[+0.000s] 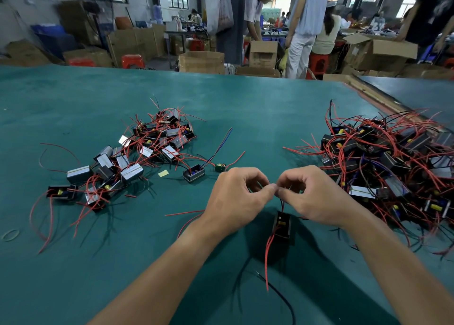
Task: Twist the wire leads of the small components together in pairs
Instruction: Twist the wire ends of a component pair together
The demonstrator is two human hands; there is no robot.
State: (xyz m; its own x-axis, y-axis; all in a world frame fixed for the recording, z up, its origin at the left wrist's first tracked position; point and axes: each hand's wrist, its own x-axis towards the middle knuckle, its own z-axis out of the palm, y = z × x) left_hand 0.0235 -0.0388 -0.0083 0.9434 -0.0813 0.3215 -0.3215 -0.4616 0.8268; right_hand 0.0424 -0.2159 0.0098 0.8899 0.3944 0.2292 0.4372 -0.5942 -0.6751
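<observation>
Head | L hand (235,199), R hand (314,197) fingers pinching wire leads (282,204) | lead tips hidden btwn fingertips | component (282,225) below hands

Open mat (258,108) ran down the middle between the piles, also near left. Left pile (137,150) sprawled wires toward near left. Right pile (393,167) crowded close beside right hand (317,197). Lone component (193,173) and green board (220,168) sat just beyond left hand (235,199). Loose red wires (184,213) lay beside left wrist. Held component (282,224) blocked the gap between wrists, leads (282,205) pinched by both hands.
</observation>
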